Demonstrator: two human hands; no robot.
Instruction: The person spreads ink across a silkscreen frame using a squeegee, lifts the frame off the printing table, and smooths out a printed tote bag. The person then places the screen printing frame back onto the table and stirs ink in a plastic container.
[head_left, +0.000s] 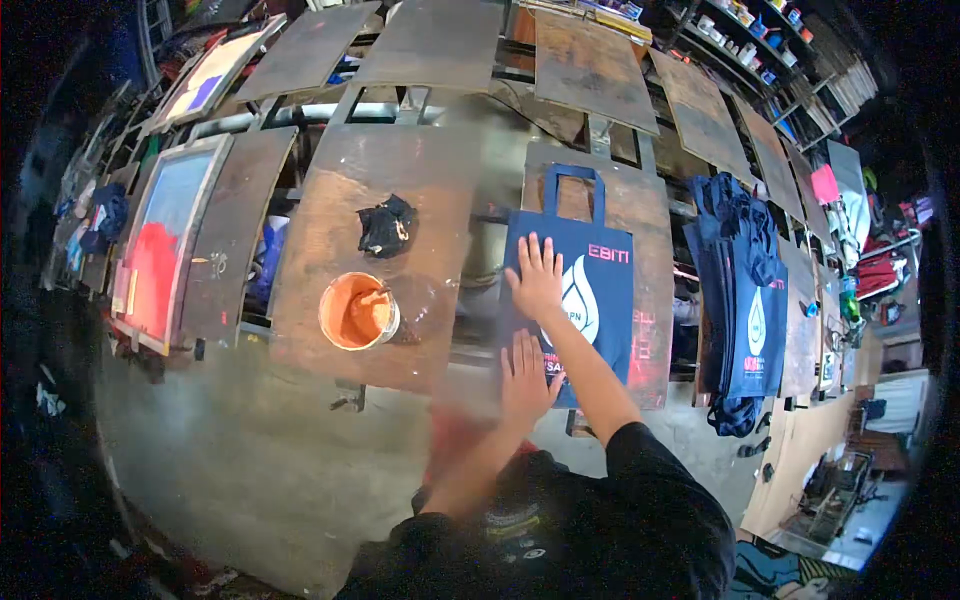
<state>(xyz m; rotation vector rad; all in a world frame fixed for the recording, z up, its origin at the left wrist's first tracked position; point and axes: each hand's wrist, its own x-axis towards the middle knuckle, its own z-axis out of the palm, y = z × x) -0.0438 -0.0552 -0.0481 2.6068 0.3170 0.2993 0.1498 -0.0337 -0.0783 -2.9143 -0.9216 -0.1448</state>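
Note:
A dark blue tote bag (pixel 612 275) with a white drop-shaped print and pink lettering lies flat on a wooden board (pixel 652 300), its handles pointing away from me. My right hand (pixel 537 280) rests on the bag's upper left part, palm down, fingers spread. Nearer to me, my left hand (pixel 527 382) lies flat on the lower left part of the same bag. Neither hand holds anything. On the board to the left (pixel 300 330) are a bucket of orange ink (pixel 360 312) and a crumpled black cloth (pixel 386 226).
A stack of printed blue bags (pixel 735 300) hangs over a board on the right. At the left stands a framed screen (pixel 165 250) with red ink. More boards (pixel 430 45) line the far row, and shelves of bottles (pixel 745 40) are at the back right.

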